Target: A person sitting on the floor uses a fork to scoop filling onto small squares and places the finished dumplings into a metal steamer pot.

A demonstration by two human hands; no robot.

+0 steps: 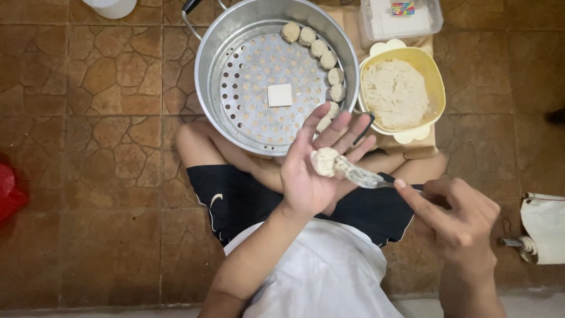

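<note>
At frame centre, the left hand [315,168] lies palm-up, fingers spread, cradling a dumpling [324,161]. The right hand [462,218], fingers clamped on a spoon [365,176], presses filling into it.

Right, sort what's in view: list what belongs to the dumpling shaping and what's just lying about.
In use: left hand, dough ball on its palm, spoon in right hand, yellow bowl of filling, steamer pot, shaped balls along its rim.

Lying about: clear plastic box, red bag, white cloth, white container.
</note>
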